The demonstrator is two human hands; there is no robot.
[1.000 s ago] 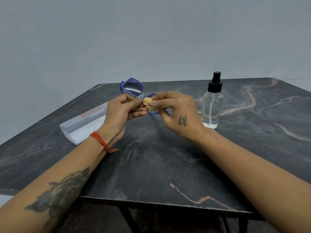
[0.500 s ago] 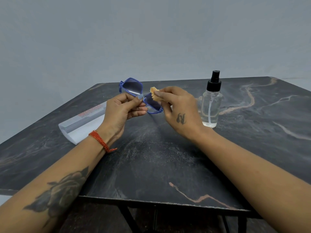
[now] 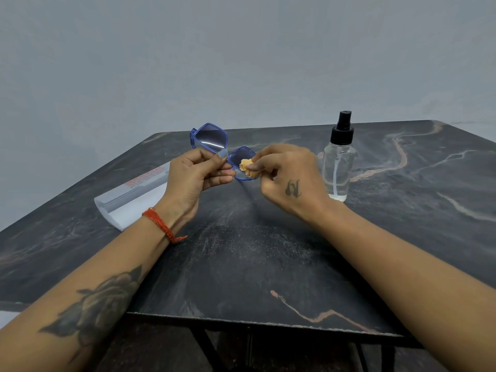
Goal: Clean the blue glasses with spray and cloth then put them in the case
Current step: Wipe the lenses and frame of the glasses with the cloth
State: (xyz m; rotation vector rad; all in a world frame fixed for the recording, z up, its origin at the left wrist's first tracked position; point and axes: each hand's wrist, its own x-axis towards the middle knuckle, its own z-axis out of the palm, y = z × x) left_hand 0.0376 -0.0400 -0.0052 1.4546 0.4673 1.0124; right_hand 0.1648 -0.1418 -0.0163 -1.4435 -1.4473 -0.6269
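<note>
The blue glasses (image 3: 210,138) with angular lenses are held above the dark marble table (image 3: 241,264). My left hand (image 3: 193,178) pinches them at the bridge, between thumb and fingers. My right hand (image 3: 287,178) pinches a small crumpled orange cloth (image 3: 245,165) and presses it against the right lens. The clear spray bottle (image 3: 338,159) with a black pump stands upright just right of my right hand. The white case (image 3: 134,194) lies on the table to the left, partly behind my left wrist.
The table's near edge (image 3: 255,322) runs across below my forearms, with black legs under it. A plain grey wall rises behind the table. Bare tabletop stretches to the right of the bottle and in front of my hands.
The cloth in my right hand has moved over the right lens, up to its top edge and back down onto its face. My left hand has kept its hold on the glasses.
</note>
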